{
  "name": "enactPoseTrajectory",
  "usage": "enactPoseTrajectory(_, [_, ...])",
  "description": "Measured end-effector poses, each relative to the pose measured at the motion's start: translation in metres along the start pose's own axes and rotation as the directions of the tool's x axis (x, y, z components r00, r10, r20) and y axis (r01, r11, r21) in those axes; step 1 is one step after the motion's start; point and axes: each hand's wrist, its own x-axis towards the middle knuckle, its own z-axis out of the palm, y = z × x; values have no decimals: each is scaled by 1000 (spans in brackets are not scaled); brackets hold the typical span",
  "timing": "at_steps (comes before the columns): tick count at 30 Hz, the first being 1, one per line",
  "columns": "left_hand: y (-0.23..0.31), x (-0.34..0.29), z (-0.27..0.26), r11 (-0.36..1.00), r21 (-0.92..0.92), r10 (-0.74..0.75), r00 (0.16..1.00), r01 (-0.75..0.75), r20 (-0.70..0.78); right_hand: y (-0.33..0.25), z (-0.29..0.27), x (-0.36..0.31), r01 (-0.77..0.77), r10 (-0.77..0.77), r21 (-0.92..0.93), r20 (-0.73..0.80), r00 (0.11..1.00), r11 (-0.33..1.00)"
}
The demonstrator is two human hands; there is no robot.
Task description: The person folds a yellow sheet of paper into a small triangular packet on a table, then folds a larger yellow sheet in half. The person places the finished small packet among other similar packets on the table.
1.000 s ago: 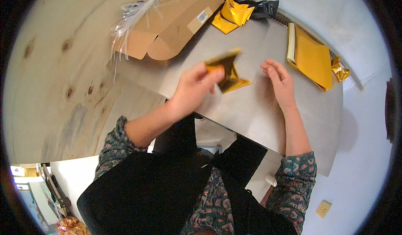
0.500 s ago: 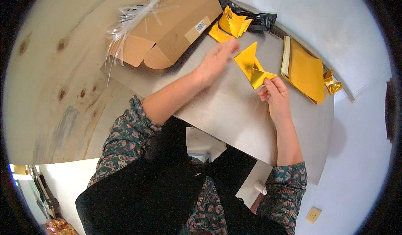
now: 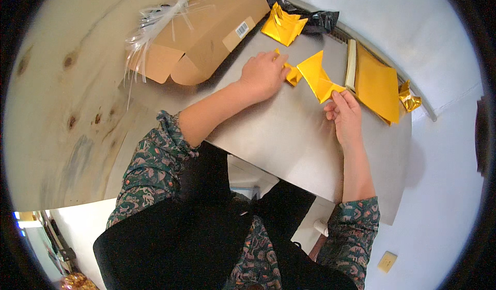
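Observation:
My right hand pinches the lower corner of a folded gold paper piece, its thumb and fingers closed on it. To its left, my left hand lies palm down with curled fingers over a second folded gold paper piece. Only the ends of that piece show past the fingers, so the grip itself is partly hidden. Beyond both hands lies a stack of similar folded gold pieces with pointed tips.
A brown cardboard box with clear plastic strips on it stands at the far left. Black plastic lies behind the stack. At right are flat gold sheets and a crumpled gold piece on the grey table.
My left hand has come down onto a gold piece, which now sits nearer, apart from the stack. The piece in my right hand has shifted slightly right.

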Motion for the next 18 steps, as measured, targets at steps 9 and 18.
enactPoseTrajectory(9, [-19,13,-8,988,-144,-41,993,57,109,-5,-5,1,-106,110,-200,7,994,974])
enactPoseTrajectory(18, [-26,16,-13,734,-577,-131,908,359,398,-6,3,13,-175,194,-339,22,981,924])
